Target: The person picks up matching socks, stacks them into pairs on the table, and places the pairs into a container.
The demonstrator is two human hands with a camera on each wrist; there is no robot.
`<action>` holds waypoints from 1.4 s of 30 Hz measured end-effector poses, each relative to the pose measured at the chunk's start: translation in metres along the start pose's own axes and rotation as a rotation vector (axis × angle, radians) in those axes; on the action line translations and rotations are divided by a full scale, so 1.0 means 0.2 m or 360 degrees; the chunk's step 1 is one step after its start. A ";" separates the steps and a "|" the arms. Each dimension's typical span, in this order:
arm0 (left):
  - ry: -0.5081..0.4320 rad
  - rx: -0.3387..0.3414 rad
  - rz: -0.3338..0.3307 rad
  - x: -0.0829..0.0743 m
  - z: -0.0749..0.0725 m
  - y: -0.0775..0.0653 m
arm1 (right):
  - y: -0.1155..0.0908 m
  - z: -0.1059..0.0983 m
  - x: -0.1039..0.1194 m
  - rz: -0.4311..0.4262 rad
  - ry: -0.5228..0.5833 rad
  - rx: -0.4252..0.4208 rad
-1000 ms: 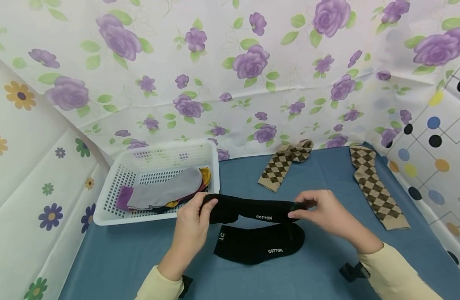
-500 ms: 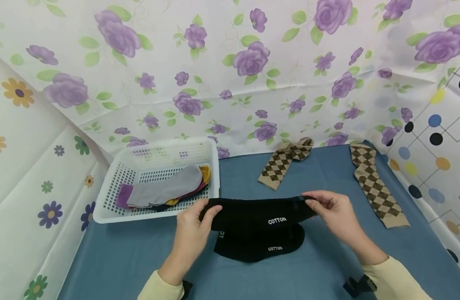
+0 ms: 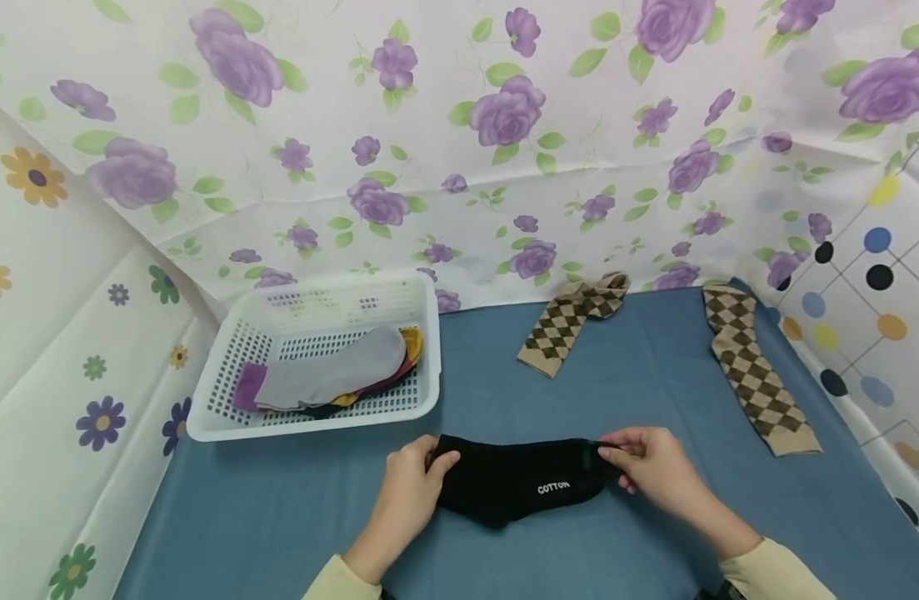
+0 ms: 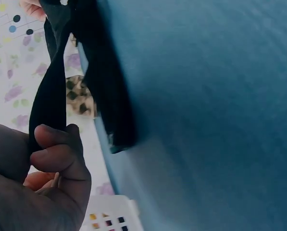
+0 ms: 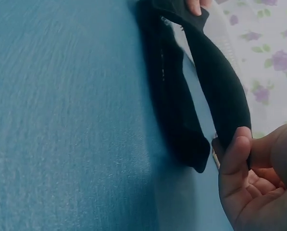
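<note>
A black sock [image 3: 522,483] printed COTTON is stretched between my two hands just over the blue table [image 3: 294,517]. My left hand [image 3: 429,460] pinches its left end and my right hand [image 3: 615,450] pinches its right end. In the left wrist view the held sock [image 4: 49,96] hangs a little above a second black sock [image 4: 107,86] that lies flat on the cloth. The right wrist view shows the same pair: held sock [image 5: 220,82], lying sock [image 5: 172,96], and my right hand [image 5: 244,163] pinching the end. In the head view the lower sock is almost fully covered.
A white slotted basket [image 3: 204,425] stands at the back left with a grey sock [image 3: 332,375] on top of other coloured socks. Two brown argyle socks [image 3: 567,325] [image 3: 751,371] lie at the back right. Flowered sheets wall the table on three sides.
Both hands brought the held black sock down and toward me, over the second black sock, which now is nearly hidden beneath it.
</note>
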State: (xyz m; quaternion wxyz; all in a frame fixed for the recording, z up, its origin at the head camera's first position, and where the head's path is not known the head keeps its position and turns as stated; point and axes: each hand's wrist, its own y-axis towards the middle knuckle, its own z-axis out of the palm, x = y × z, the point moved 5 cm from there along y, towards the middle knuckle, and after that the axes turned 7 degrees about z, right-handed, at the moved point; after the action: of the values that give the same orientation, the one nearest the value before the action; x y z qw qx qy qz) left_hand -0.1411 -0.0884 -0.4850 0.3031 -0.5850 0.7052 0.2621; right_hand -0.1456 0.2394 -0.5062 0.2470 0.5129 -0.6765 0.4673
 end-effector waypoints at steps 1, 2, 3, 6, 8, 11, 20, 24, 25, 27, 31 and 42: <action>-0.0004 0.0008 -0.0012 0.01 0.01 0.00 | 0.00 0.00 0.00 0.0002 -0.0015 -0.0009; -0.0004 0.0010 -0.0019 0.02 0.02 0.01 | 0.00 0.01 -0.01 0.0005 -0.0028 -0.0016; -0.0002 0.0011 -0.0026 0.03 0.02 0.01 | 0.01 0.01 -0.01 0.0002 -0.0044 -0.0027; 0.0002 0.0011 -0.0042 0.05 0.04 0.02 | 0.01 0.02 -0.02 0.0001 -0.0094 -0.0055; 0.0012 -0.0005 -0.0031 0.05 0.05 0.02 | 0.02 0.02 -0.02 -0.0001 -0.0129 -0.0073; 0.0012 -0.0036 -0.0003 0.05 0.05 0.03 | 0.02 0.02 -0.02 -0.0042 -0.0185 -0.0120; 0.0062 -0.0032 0.0016 0.04 0.05 0.04 | 0.02 0.01 -0.02 -0.0282 -0.0500 -0.0231; 0.0085 -0.0060 0.0004 0.03 0.03 0.04 | 0.02 0.00 -0.01 -0.0360 -0.0446 -0.0262; 0.0090 -0.0067 -0.0001 0.03 0.03 0.04 | 0.03 0.00 -0.01 -0.0388 -0.0436 -0.0278; 0.0096 -0.0068 -0.0017 0.03 0.03 0.04 | 0.03 -0.01 0.01 -0.0442 -0.0444 -0.0310; 0.0127 -0.0035 -0.0058 0.04 0.03 0.03 | 0.03 -0.01 0.02 -0.0455 -0.0490 -0.0314; 0.0232 -0.0043 -0.0065 0.05 0.02 0.01 | 0.02 -0.01 0.02 -0.0500 -0.0506 -0.0344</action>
State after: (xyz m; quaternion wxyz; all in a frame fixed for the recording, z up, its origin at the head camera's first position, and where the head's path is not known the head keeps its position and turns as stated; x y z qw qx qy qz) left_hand -0.1436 -0.0925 -0.4956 0.2482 -0.6208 0.7097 0.2222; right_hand -0.1517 0.2391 -0.5028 0.2604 0.6494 -0.6649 0.2615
